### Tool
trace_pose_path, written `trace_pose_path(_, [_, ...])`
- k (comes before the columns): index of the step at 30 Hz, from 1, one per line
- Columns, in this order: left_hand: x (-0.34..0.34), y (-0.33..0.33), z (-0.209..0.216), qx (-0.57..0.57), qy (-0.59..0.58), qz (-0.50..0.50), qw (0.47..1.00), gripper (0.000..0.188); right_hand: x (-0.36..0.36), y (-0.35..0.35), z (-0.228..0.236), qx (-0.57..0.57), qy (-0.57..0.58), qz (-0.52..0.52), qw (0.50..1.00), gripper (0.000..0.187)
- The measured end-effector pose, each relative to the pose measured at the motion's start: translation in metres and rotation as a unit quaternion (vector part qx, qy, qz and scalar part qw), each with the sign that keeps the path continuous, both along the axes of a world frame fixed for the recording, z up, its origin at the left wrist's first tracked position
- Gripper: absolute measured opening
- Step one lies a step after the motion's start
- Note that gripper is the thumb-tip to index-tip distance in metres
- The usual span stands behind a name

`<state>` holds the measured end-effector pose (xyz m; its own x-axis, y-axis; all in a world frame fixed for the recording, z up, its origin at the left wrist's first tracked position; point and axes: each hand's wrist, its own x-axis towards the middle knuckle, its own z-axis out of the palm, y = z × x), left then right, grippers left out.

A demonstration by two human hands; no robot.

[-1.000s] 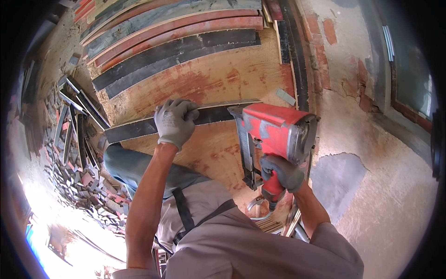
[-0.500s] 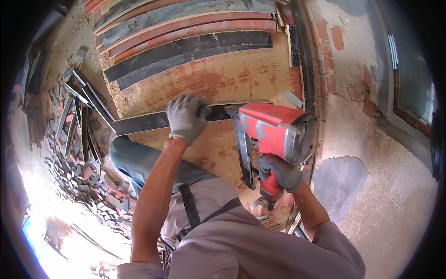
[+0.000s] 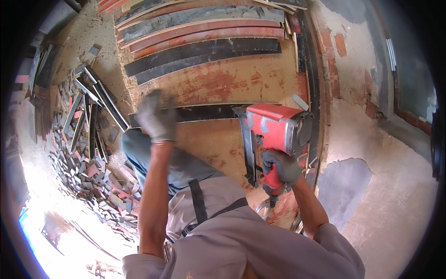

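My gloved right hand is wrapped round the grip of a red nail gun. The gun's nose meets the right part of a dark strip of board that lies crosswise in front of me. A long grey magazine hangs from the nose toward me. Over the left part of the same strip is my left hand, in a grey glove. Motion smears its fingers, so I cannot tell whether it touches the strip or how the fingers are set.
Beyond the strip, several long black and red boards lie side by side on the wooden sheet. On the left is a heap of small offcuts with longer dark pieces. A wall with patchy plaster runs along the right.
My left hand has slid left along the dark strip, away from the nail gun, and is now blurred. The right hand still holds the gun by the strip's right part. The view has shifted slightly.
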<state>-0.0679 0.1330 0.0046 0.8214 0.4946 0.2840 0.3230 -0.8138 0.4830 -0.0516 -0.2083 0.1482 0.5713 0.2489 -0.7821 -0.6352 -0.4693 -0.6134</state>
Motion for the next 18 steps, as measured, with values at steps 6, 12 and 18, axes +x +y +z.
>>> trace_pose_path(6, [-0.072,0.143,-0.049,-0.444,0.297,0.298,0.791,0.067,-0.010,-0.009,-0.016,0.040,-0.033,-0.001,0.999,0.025])
trace_pose_path(12, [-0.096,0.073,-0.060,-0.212,0.245,-0.124,0.938,0.023,-0.013,-0.013,0.007,0.026,0.011,-0.043,0.999,0.026])
trace_pose_path(18, [-0.083,-0.002,-0.040,-0.780,0.085,0.238,0.572,0.027,-0.022,-0.029,0.011,0.021,-0.004,-0.047,0.999,0.025])
